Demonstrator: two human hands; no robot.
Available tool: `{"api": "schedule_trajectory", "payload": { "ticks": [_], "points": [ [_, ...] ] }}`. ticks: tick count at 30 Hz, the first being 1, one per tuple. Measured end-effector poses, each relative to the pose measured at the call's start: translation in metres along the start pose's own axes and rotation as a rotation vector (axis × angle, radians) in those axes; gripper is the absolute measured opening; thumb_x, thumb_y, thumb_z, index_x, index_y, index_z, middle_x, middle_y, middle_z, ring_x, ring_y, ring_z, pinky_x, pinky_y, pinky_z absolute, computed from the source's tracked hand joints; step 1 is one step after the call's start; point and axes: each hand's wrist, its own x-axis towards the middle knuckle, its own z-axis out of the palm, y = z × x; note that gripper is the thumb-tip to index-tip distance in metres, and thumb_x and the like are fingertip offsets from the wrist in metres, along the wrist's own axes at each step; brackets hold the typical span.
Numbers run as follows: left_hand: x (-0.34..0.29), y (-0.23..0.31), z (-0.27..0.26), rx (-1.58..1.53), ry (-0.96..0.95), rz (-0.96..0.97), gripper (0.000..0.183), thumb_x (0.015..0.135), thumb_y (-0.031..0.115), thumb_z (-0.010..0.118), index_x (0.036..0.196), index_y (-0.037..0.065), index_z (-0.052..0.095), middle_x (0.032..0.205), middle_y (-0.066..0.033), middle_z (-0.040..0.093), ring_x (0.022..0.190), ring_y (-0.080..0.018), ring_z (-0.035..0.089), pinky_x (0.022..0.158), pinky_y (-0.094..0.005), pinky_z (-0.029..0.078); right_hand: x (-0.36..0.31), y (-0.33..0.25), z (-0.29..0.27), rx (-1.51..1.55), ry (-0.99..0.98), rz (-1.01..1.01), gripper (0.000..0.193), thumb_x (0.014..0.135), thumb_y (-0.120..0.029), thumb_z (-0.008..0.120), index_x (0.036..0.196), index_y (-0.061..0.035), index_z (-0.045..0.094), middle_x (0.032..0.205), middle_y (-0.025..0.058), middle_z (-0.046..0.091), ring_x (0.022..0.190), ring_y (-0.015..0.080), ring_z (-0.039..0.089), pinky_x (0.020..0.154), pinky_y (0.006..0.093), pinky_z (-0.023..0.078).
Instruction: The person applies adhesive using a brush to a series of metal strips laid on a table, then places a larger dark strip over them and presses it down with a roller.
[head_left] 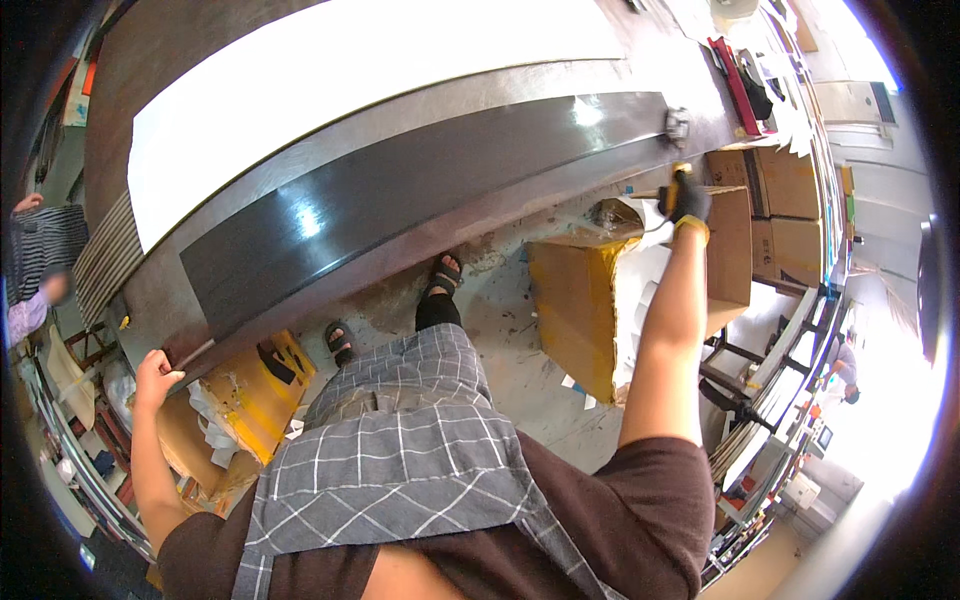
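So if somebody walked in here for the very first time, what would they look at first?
Probably the big, bright white sheet spread across the table at the top of the picture. Next might come the long, shiny dark strip lying in front of it, nearer the person. Then perhaps the right hand, in a dark glove with a yellow cuff, out toward the strip's right end.

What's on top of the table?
Mainly a white sheet, a black strip in front of it and a grey object by the strip's right end. Anything beneath is covered.
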Motion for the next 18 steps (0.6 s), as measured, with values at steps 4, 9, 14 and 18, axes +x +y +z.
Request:
{"api": "schedule_trajectory", "payload": {
  "ticks": [4, 9, 14, 18],
  "points": [
    [-0.020, -0.018, 0.003, 0.068, 0.003, -0.006, 0.041, 0.059, 0.005, 0.078, 0.067, 0.002, 0.038, 0.069, -0.0077, 0.040, 0.063, -0.0253, 0.042, 0.060, -0.0351, 0.038, -0.017, -0.056, 0.007, 0.516, -0.097, 0.263, 0.032, 0.084, -0.034, 0.070, 0.096, -0.0065, 0.061, 0.077, 0.0109, 0.060, 0.059, 0.0232, 0.060, 0.047, 0.0328, 0.047],
    [-0.028, -0.008, 0.004, 0.033, 0.005, -0.027, 0.041, 0.060, 0.009, 0.079, 0.067, 0.002, 0.039, 0.070, -0.0082, 0.041, 0.064, -0.0230, 0.044, 0.059, -0.0344, 0.038, -0.253, -0.062, 0.087, -0.069, -0.513, -0.465, 0.037, 0.086, -0.032, 0.067, 0.114, -0.0094, 0.057, 0.094, 0.0170, 0.065, 0.083, 0.0329, 0.065, 0.069, 0.0414, 0.051],
    [-0.015, -0.006, 0.004, -0.017, 0.019, 0.104, 0.041, 0.062, 0.010, 0.079, 0.068, 0.002, 0.039, 0.070, -0.0078, 0.041, 0.064, -0.0212, 0.045, 0.059, -0.0331, 0.039, -0.515, -0.135, 0.201, -0.350, -1.052, -0.654, 0.040, 0.087, -0.042, 0.060, 0.117, -0.0147, 0.060, 0.096, 0.0197, 0.068, 0.088, 0.0394, 0.066, 0.075, 0.0496, 0.050],
    [-0.009, 0.004, -0.001, 0.039, 0.006, 0.139, 0.041, 0.062, 0.013, 0.078, 0.068, 0.002, 0.040, 0.070, -0.0101, 0.043, 0.064, -0.0251, 0.046, 0.059, -0.0356, 0.039, -0.536, -0.158, 0.212, -0.239, -1.061, -0.759, 0.045, 0.088, -0.042, 0.061, 0.123, -0.0150, 0.057, 0.096, 0.0187, 0.068, 0.088, 0.0368, 0.066, 0.073, 0.0447, 0.051]
  ]
}}
